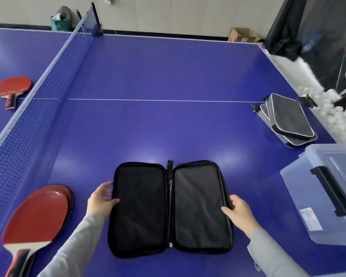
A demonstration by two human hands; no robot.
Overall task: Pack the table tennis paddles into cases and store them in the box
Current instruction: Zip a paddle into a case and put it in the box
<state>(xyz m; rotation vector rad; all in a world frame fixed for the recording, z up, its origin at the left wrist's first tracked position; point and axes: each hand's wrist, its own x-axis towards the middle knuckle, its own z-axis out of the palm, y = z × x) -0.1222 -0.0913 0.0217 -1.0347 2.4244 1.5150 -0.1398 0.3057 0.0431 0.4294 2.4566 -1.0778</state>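
Observation:
A black paddle case [170, 208] lies spread open flat on the blue table, both halves empty. My left hand [101, 199] holds its left edge, thumb on the lining. At the case's right edge my right hand [239, 211] grips the rim with the thumb laid inside. Two red paddles [38, 214] lie stacked at the near left, handles toward me. Another red paddle [12, 87] rests beyond the net. Two closed grey-black cases [288, 119] are stacked at the right. A clear plastic box [328, 192] with a black latch stands at the near right.
The net [42, 96] runs diagonally along the left. Many white balls [336, 114] fill a trough past the table's right edge beside black netting. A cardboard carton [241, 35] and a green bag [61, 22] sit on the floor behind the table.

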